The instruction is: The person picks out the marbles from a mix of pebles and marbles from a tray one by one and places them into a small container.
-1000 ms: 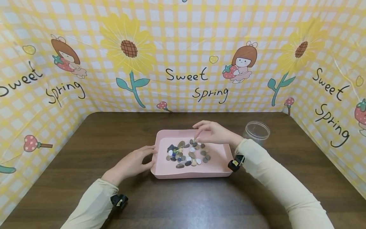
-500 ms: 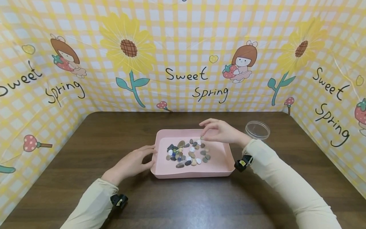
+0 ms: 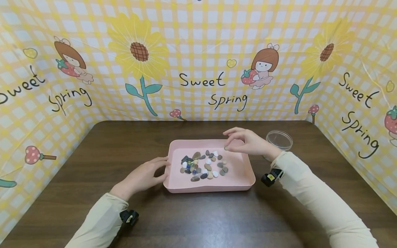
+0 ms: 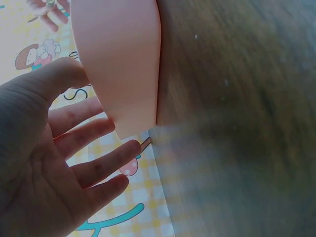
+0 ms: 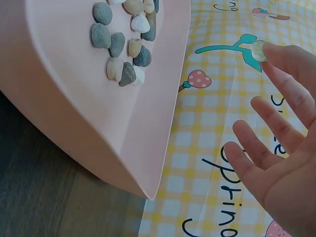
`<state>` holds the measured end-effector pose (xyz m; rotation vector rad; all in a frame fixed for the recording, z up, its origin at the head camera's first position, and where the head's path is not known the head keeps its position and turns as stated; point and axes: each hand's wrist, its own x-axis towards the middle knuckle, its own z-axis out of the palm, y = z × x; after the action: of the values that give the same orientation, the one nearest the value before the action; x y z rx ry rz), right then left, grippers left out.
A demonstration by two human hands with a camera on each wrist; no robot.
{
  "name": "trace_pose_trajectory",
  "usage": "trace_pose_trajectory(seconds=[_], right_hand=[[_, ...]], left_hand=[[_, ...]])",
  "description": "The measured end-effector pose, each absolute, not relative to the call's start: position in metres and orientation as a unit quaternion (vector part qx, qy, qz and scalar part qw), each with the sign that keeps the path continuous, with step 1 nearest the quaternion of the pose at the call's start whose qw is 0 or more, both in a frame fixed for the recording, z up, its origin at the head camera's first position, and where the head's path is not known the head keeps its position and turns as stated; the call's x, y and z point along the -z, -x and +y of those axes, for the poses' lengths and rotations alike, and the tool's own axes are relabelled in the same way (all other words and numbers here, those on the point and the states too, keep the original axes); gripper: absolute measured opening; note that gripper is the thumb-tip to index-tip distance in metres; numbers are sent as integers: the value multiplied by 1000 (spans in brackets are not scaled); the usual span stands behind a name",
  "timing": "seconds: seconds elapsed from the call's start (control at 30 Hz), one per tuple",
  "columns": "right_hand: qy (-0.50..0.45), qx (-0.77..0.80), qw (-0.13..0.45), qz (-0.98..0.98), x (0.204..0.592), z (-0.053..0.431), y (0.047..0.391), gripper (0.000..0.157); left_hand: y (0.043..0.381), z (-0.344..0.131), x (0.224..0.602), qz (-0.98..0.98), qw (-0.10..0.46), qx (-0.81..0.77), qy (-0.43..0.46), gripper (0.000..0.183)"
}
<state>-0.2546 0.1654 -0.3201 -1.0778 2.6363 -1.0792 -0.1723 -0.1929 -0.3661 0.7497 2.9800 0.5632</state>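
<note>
A pink tray holds stones and glass marbles, mostly gathered in its left and middle parts. My right hand is raised over the tray's back right part. Between thumb and index finger it pinches a clear glass marble; the other fingers are spread apart in the right wrist view. My left hand touches the outside of the tray's left wall with thumb and fingertips, its fingers fairly straight. Grey and white pebbles lie on the tray floor, and small blue marbles sit among the left cluster.
A clear round jar stands on the table behind my right wrist, partly hidden by it. The brown wooden table meets a yellow checked cloth at its back and sides.
My right hand has lifted from the pebbles and moved right toward the jar, carrying the glass marble. My left hand stays against the tray.
</note>
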Motion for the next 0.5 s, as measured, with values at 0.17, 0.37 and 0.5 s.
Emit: trace_pose_trajectory(seconds=[0.17,0.37,0.5], right_hand=[[358,365,44,858,319,170,252,9],[348,374,38,859,320,177,249,9],[336,373,36,864,321,183,249,8]], left_hand=[[172,-193,366,954,9,-181,-238,40],[172,-194,366,955,16,-182,-233,40],[172,-193,366,955,20,-184,-230,41]])
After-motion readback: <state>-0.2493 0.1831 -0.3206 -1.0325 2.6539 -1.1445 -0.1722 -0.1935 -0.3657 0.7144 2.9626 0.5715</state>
